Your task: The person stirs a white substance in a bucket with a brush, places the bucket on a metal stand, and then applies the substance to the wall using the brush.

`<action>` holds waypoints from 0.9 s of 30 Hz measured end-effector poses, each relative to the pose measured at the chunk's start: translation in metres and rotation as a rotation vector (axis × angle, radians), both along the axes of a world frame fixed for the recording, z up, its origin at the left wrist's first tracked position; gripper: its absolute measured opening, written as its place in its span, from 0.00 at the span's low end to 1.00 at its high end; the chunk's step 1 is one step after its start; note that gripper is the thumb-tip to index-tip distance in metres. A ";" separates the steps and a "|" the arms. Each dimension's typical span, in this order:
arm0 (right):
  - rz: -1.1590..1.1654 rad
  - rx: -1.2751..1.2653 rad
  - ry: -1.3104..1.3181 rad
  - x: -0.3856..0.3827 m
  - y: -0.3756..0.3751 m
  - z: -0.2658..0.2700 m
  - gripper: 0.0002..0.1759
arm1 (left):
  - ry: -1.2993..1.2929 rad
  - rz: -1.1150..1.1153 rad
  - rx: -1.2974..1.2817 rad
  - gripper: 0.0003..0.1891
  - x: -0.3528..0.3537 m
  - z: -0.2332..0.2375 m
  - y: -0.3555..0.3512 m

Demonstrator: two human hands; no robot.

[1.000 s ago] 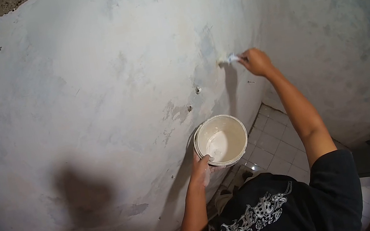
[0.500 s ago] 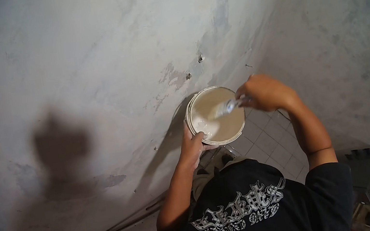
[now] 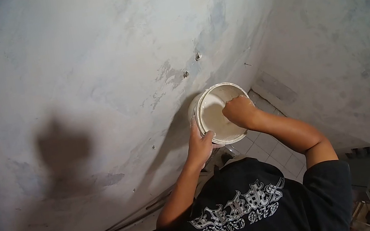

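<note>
A round white bucket (image 3: 202,121) with a pale liquid inside is held up near the wall. My left hand (image 3: 199,143) grips its near left side, thumb over the rim and fingers on the outer wall. The bucket is tipped so its mouth faces up toward me. Over the mouth, at its right side, my right hand (image 3: 242,113) is closed in a fist, reaching in. The paintbrush that showed in this fist half a second earlier is hidden under it now.
A patchy grey-white wall (image 3: 86,49) with small holes rises ahead, and another wall (image 3: 334,41) stands at right. Below lies a tiled floor (image 3: 268,143). Long thin strips (image 3: 129,222) rest low on the left; a dark green box-like object (image 3: 364,168) stands at lower right.
My right hand has moved left and down into the bucket's mouth, and the paintbrush has gone out of sight beneath it. The bucket has tilted and shifted slightly right.
</note>
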State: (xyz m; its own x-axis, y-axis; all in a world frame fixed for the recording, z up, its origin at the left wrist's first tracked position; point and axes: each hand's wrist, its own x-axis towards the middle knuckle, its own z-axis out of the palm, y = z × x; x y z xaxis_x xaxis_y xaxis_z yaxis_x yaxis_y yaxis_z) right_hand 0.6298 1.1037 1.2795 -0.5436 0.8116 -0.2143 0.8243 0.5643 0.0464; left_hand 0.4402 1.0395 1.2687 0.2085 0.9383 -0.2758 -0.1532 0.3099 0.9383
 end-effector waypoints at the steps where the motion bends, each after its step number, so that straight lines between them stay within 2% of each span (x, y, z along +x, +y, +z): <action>1: -0.024 -0.032 -0.020 0.000 0.000 0.005 0.07 | 0.009 -0.004 -0.004 0.41 0.000 0.000 0.000; 5: -0.094 -0.111 0.050 0.035 0.002 0.035 0.09 | -0.035 0.034 -0.039 0.40 -0.001 0.006 0.000; 7: -0.076 -0.124 0.548 0.066 0.003 0.042 0.11 | -0.055 0.011 -0.051 0.39 -0.003 0.008 0.003; 8: -0.072 -0.115 0.547 0.076 0.002 0.045 0.11 | -0.057 0.012 -0.042 0.39 -0.003 0.010 0.005; 10: -0.301 -0.553 1.013 0.094 -0.005 0.049 0.11 | -0.053 0.014 -0.103 0.38 -0.004 0.016 0.007; 11: -0.300 -0.542 1.013 0.101 -0.008 0.047 0.11 | -0.054 0.009 -0.094 0.38 -0.004 0.019 0.009; 13: -0.533 -0.802 1.265 0.113 -0.013 0.036 0.13 | -0.076 0.021 -0.091 0.38 -0.003 0.023 0.012; 16: -0.555 -0.830 1.412 0.125 -0.014 0.017 0.13 | -0.102 0.026 -0.092 0.37 -0.003 0.018 0.021; 20: -0.571 -0.740 1.569 0.128 -0.015 0.012 0.13 | -0.056 -0.073 -0.063 0.39 0.000 0.027 0.030; 22: -0.591 -0.623 1.827 0.127 -0.003 0.007 0.14 | -0.076 -0.041 -0.037 0.39 0.003 0.026 0.030; 23: -0.585 -0.597 1.849 0.127 0.006 0.007 0.14 | -0.077 -0.035 -0.023 0.38 0.004 0.022 0.031; 27: -0.783 0.016 1.816 0.138 0.074 -0.002 0.19 | -0.013 -0.064 -0.044 0.37 0.009 0.033 0.036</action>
